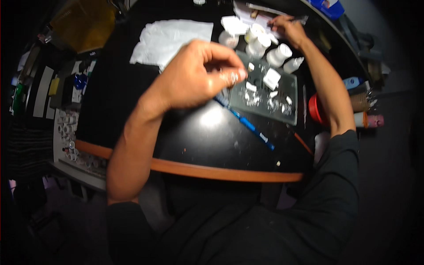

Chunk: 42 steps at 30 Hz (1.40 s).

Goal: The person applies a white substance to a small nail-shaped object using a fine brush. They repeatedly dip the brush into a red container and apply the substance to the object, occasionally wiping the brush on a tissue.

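Note:
My left hand [201, 75] is raised above the black table [190, 141], fingers curled, pinching a small pale grey object [232, 78] between thumb and fingertips. My right hand [287, 27] reaches to the table's far side and grips a thin dark tool [299, 18] over white paper. Between the hands lies a glass palette [265, 90] with white blobs and small pale pieces on it. A blue-handled tool [247, 123] lies on the table, partly under my left hand.
Several white pots [265, 44] stand beyond the palette, next to a white tissue sheet [172, 39]. A red round container [316, 110] and a thin orange stick [304, 143] sit at the right. A rack of small bottles [70, 137] is at lower left.

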{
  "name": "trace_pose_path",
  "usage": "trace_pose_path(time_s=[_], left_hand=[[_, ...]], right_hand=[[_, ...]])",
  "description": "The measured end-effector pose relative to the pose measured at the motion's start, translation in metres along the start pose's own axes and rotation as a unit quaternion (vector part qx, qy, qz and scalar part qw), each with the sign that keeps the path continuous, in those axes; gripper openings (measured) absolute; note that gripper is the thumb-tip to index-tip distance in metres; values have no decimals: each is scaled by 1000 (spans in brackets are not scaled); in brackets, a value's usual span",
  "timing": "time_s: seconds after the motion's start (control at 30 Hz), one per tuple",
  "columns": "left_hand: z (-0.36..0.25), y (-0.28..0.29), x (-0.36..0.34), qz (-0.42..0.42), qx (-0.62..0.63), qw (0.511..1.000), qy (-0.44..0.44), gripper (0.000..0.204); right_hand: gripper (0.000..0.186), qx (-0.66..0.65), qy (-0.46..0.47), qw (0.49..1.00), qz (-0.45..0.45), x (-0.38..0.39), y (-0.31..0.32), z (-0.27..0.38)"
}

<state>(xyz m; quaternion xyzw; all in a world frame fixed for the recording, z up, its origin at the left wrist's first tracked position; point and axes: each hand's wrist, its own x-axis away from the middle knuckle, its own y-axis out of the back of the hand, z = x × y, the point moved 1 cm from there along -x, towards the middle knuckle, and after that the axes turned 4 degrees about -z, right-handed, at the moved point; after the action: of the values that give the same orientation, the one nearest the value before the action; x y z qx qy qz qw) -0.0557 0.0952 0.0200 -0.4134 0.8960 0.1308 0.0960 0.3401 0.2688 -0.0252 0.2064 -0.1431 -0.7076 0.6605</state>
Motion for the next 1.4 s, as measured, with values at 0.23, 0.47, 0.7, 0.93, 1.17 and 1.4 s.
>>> trace_pose_path(time_s=[0.23,0.47,0.7,0.93,1.17,1.4], left_hand=[[0,1,3,19,-19,999,18,18],[6,-4,0,57,-19,998,18,20],[14,0,3,43,-36,998,40,20],[7,-4,5,130,3,991,44,19],[-11,-15,12,372,-20,922,107,16],[-9,-25,15,457,5,888,59,15]], right_hand=[[7,-112,-16,992,-47,9,-19,17],[10,-77,-51,993,-69,15,-16,26],[10,-80,-39,994,-59,7,-17,23],[12,-63,-25,995,-79,11,-23,25],[12,-51,-22,992,-112,9,-19,19],[14,-51,-42,994,-91,18,-24,30]])
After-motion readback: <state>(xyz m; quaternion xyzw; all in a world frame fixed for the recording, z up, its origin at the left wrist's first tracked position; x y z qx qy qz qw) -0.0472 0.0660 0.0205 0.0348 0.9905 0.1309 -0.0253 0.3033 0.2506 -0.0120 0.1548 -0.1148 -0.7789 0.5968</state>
